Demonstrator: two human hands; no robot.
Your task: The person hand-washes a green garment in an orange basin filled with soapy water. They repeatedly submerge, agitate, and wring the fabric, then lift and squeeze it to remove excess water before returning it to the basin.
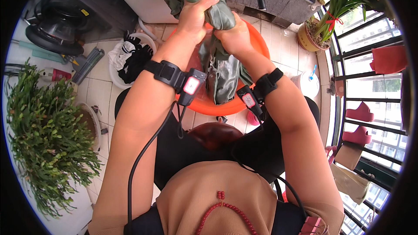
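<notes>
Both my hands grip a wet green satin-like cloth [219, 12], twisted between them above an orange plastic basin [261, 44]. My left hand [195, 14] is closed around the bunched part at the upper left, its thumb lying along the fabric. Lower and to the right, my right hand [237, 36] clasps the same cloth. One end of the fabric spreads up past my left hand to the top of the picture. The other end hangs down into the basin, where it looks shiny and wet. Most of my right fingers are hidden by the cloth and the hand itself.
On the tiled floor to the left stands a white tub [112, 75] of black and white clothes. A bushy potted plant [49, 137] is nearer on that side. At right are a lidded white bucket [308, 83], a plant pot [308, 40] and a barred window [369, 101].
</notes>
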